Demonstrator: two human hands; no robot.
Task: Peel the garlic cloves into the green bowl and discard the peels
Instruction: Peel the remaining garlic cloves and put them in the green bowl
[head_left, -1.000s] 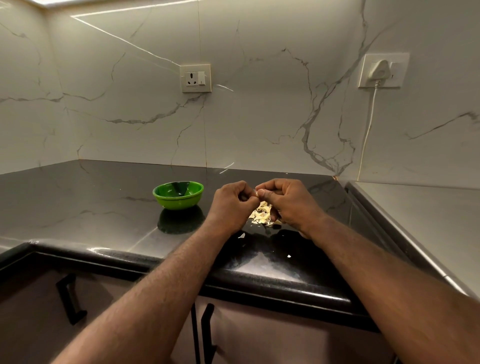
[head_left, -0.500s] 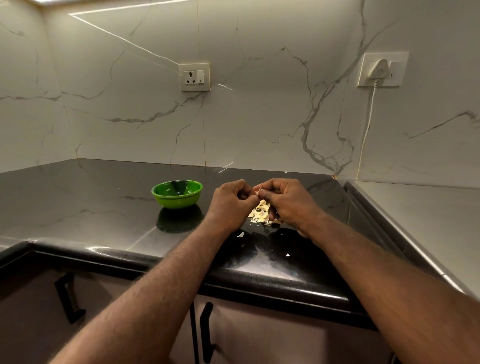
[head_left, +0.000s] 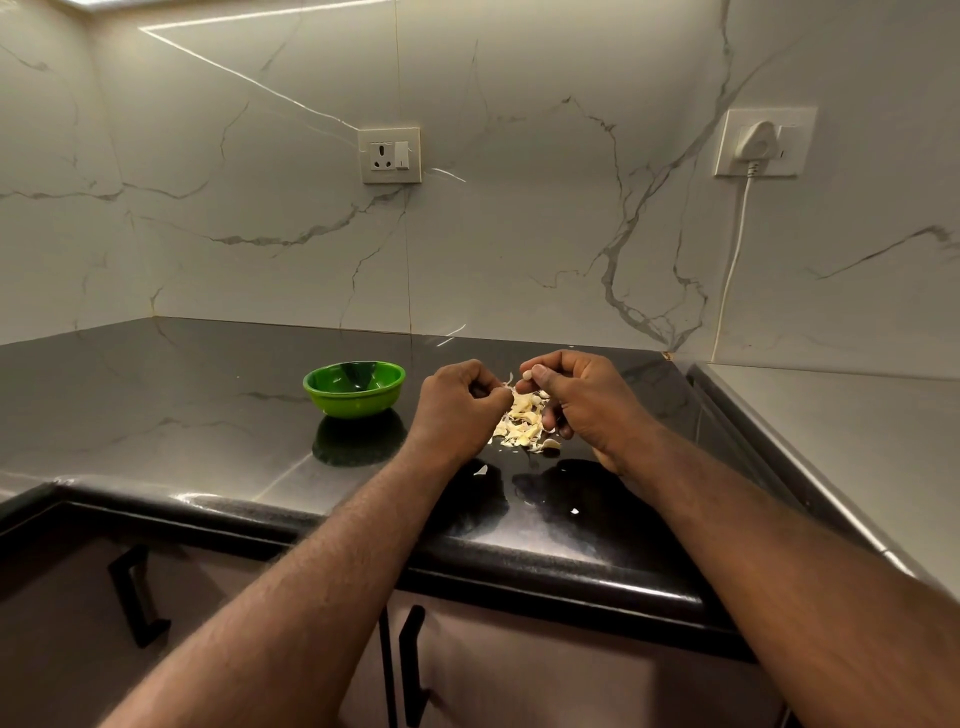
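Observation:
A small green bowl (head_left: 354, 387) stands on the black counter, left of my hands. A heap of pale garlic peels (head_left: 523, 422) lies on the counter between and just beyond my hands. My right hand (head_left: 582, 397) pinches a small whitish garlic clove (head_left: 527, 373) between thumb and forefinger above the heap. My left hand (head_left: 460, 400) has its fingers curled, and its fingertips pinch a thin strip of peel (head_left: 509, 383) beside the clove. What the bowl holds is not plain.
The black counter (head_left: 182, 415) meets marble walls behind; a steel surface (head_left: 831, 415) lies to the right. A wall socket (head_left: 390, 155) and a plugged white cable (head_left: 732, 270) are on the wall. Loose peel scraps (head_left: 480, 470) lie near the front edge. Cabinet handles (head_left: 410, 670) sit below.
My hands have drawn slightly apart, and a strip of peel now shows between them. The bowl and heap have not moved.

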